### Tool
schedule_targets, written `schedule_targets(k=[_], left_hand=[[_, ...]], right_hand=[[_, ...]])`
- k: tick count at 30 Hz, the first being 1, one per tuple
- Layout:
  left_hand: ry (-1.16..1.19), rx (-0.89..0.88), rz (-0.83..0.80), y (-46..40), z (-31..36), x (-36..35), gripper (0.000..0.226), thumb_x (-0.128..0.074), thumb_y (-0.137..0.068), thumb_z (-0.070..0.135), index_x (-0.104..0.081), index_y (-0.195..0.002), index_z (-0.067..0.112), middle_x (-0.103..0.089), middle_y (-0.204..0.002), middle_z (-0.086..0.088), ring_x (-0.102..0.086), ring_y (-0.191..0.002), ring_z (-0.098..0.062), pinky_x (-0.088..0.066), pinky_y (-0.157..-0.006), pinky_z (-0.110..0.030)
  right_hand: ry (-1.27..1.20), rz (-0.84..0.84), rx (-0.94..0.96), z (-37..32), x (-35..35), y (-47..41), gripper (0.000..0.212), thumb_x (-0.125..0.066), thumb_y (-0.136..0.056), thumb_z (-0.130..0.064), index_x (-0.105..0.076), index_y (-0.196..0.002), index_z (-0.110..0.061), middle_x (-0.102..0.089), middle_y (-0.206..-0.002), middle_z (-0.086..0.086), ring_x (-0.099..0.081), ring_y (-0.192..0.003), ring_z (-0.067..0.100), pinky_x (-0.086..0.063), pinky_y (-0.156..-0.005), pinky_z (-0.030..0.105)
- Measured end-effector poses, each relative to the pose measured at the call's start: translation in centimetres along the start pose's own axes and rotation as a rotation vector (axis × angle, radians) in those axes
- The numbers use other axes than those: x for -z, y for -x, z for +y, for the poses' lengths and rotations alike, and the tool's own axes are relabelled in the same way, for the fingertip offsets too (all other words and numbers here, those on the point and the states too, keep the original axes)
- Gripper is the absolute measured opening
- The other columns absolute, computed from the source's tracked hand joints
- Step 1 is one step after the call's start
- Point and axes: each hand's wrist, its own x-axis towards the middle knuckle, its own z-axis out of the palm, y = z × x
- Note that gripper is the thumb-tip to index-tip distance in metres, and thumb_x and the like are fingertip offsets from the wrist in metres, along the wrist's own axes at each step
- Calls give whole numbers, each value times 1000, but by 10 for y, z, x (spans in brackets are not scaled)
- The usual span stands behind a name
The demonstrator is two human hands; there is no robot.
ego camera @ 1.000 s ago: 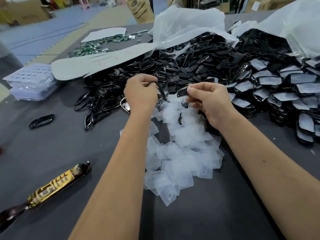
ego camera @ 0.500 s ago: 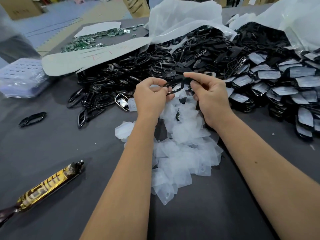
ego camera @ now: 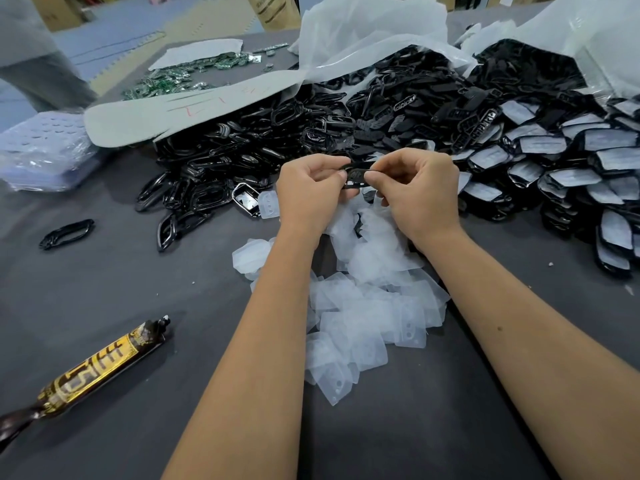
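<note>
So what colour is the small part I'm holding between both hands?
The small part is black, seen best in the head view.

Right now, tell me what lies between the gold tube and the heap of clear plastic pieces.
Head view: bare grey table, then the left forearm, which crosses between the gold tube and the clear plastic pieces.

Even soft light, edges warped (wide-angle)
</note>
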Motion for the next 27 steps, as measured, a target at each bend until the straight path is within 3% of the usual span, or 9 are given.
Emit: schedule_targets(k=[7,12,14,17,21,27], left_hand=[[-61,-59,-31,0,-3,0,17,-75,-88,-3,-79,-93,12,-79,-78,-7,-77,-70,-21,-65,-75,-34],[-28,-56,-50,2,1,1,19,-80,-83,-7,-77,-90,11,-78,-76,-8,-75,-66,-19,-63,-73,-31],[60,-33,-73,3,4,2,20,-77,-84,-11,-76,-92,7,-77,-74,-7,-75,-67,-18,-61,-69,-25],[128,-5,-114,4,7,4,18,-74,-85,-13,-73,-96,1,-74,-73,-10,-74,-66,-19,-59,-66,-21],[131,13,-146,6,12,5,16,-75,-86,-11,-71,-98,0,-61,-92,-30,-66,-73,-31,-57,-64,-19],[126,36,-162,7,14,8,16,-75,-86,-11,-71,-98,-1,-68,-90,-29,-72,-62,-18,-55,-62,-18]], right_hand=[[100,29,26,-4,0,2,8,-86,-82,-14,-78,-83,-12,-72,-71,-8,-69,-64,7,-59,-70,26],[148,104,-20,-5,1,3,28,-91,-78,-29,-72,-90,-12,-71,-75,-5,-67,-67,9,-54,-67,23],[32,47,-116,-4,4,1,32,-90,-80,-27,-69,-98,-11,-73,-80,0,-67,-64,12,-56,-63,26],[-229,-59,-214,-3,6,-1,19,-86,-84,-12,-72,-95,-5,-76,-76,6,-66,-54,15,-54,-54,26],[-297,-70,-235,-2,7,-2,22,-86,-84,-9,-71,-96,2,-73,-71,5,-62,-49,11,-49,-48,21],[-355,-170,-238,-3,10,-3,13,-79,-91,-8,-68,-95,-4,-70,-74,4,-65,-61,15,-51,-53,24]])
